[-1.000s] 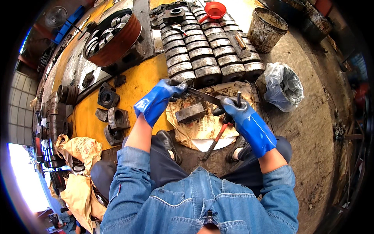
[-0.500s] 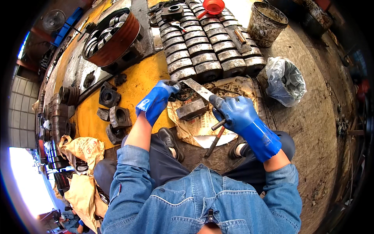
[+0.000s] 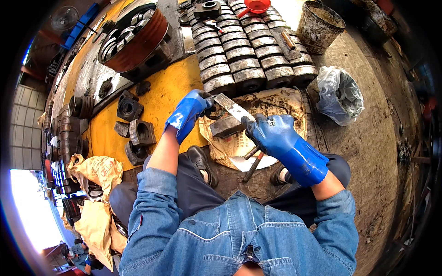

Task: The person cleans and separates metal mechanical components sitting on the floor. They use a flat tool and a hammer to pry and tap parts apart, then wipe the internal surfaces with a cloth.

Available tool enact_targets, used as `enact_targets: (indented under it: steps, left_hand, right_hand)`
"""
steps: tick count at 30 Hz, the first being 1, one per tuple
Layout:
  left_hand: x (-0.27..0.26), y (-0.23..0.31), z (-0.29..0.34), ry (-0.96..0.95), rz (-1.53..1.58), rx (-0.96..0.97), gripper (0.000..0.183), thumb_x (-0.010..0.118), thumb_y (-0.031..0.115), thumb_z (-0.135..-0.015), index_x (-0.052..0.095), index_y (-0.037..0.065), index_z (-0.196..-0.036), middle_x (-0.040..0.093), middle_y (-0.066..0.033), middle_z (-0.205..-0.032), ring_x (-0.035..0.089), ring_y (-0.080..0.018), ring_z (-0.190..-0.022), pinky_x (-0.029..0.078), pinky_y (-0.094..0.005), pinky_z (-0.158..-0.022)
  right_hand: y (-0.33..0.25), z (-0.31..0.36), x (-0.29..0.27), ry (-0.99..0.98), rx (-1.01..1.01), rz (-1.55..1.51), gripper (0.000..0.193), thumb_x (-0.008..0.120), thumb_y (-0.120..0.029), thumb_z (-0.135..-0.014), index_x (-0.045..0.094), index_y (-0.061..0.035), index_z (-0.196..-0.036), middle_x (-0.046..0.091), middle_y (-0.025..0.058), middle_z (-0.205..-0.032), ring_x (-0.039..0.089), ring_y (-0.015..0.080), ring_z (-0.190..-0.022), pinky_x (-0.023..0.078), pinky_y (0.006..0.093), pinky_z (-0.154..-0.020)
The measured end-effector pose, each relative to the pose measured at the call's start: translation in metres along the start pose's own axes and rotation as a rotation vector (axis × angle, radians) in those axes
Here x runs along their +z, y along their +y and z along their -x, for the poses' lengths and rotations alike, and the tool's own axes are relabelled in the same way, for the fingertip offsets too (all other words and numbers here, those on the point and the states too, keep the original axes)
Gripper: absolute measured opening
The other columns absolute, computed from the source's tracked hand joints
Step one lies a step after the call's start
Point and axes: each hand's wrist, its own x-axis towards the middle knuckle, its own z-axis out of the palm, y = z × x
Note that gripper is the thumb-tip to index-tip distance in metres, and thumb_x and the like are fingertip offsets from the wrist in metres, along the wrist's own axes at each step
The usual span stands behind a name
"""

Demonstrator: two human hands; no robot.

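Observation:
A long flat-bladed scraper [image 3: 233, 108] is gripped by my right hand [image 3: 277, 136], blue-gloved fingers wrapped round its dark handle end. The blade slants up and left to my left hand [image 3: 188, 112]. That hand, in a matching blue glove, is closed near the blade's tip on something small and dark that I cannot make out. Beneath the blade a dark, rough metal block [image 3: 226, 127] rests on a grease-stained paper sack [image 3: 237, 146]. Just below my right hand lies a tool with a red and black handle [image 3: 252, 168]; its upper part is partly hidden.
Rows of round metal parts [image 3: 244, 64] stand ahead, with a red funnel-like vessel [image 3: 257, 5] on top. A rusty drum [image 3: 147, 43] of metal rings is at far left. Several metal blocks [image 3: 142, 132] lie at left. A grimy bucket [image 3: 319, 30] and a plastic-lined container [image 3: 340, 96] stand at right.
The view has shifted slightly. My right hand and the scraper have moved a little left against the block and now cover more of it. My left hand keeps its closed grip near the tip.

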Motion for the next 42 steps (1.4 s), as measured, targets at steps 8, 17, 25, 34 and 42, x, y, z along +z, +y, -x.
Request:
enact_targets:
  steps: [8, 17, 25, 34, 42]
  left_hand:
    - [-0.001, -0.007, -0.013, 0.005, -0.182, -0.052, 0.033, 0.073, 0.021, -0.087, 0.071, 0.006, -0.116, 0.069, -0.0058, -0.078, 0.056, -0.0142, -0.061, 0.044, -0.0322, -0.055]
    - [-0.004, 0.008, -0.005, -0.015, -0.086, -0.038, 0.030, 0.071, 0.016, -0.089, 0.070, 0.007, -0.118, 0.069, -0.0053, -0.078, 0.056, -0.0128, -0.061, 0.044, -0.0306, -0.055]
    - [-0.003, 0.012, 0.005, 0.066, 0.146, 0.046, 0.030, 0.067, 0.012, -0.092, 0.067, 0.000, -0.119, 0.070, -0.0072, -0.085, 0.059, -0.0139, -0.068, 0.046, -0.0286, -0.061]
    - [-0.009, 0.016, 0.007, 0.039, 0.145, 0.001, 0.031, 0.068, 0.010, -0.091, 0.066, -0.001, -0.121, 0.071, -0.0091, -0.090, 0.060, -0.0140, -0.075, 0.048, -0.0275, -0.068]
    - [0.002, 0.005, -0.012, 0.007, 0.003, 0.071, 0.023, 0.057, 0.003, -0.093, 0.067, -0.002, -0.114, 0.075, -0.0112, -0.084, 0.067, -0.0141, -0.059, 0.043, -0.0237, -0.047]
  right_hand:
    - [0.003, -0.004, 0.000, 0.025, -0.028, 0.066, 0.050, 0.063, -0.017, -0.080, 0.063, -0.0156, -0.130, 0.061, 0.0016, -0.081, 0.061, 0.0179, -0.057, 0.041, 0.0344, -0.041]
    - [0.006, 0.009, 0.014, -0.122, 0.235, -0.147, 0.041, 0.072, -0.025, -0.085, 0.065, -0.0218, -0.126, 0.063, 0.0039, -0.075, 0.066, 0.0242, -0.064, 0.052, 0.0406, -0.052]
    - [0.009, 0.000, 0.012, -0.476, 0.594, -0.749, 0.039, 0.065, -0.018, -0.090, 0.063, -0.0220, -0.129, 0.071, 0.0141, -0.099, 0.068, 0.0311, -0.085, 0.056, 0.0376, -0.072]
    - [0.025, 0.008, -0.013, -0.148, 0.426, -0.535, 0.046, 0.073, -0.013, -0.083, 0.063, -0.0214, -0.127, 0.070, 0.0091, -0.100, 0.068, 0.0312, -0.086, 0.056, 0.0386, -0.074]
    - [0.013, 0.008, 0.002, 0.031, 0.319, -0.436, 0.040, 0.075, -0.010, -0.081, 0.070, -0.0196, -0.119, 0.069, 0.0066, -0.084, 0.066, 0.0280, -0.073, 0.053, 0.0400, -0.062]
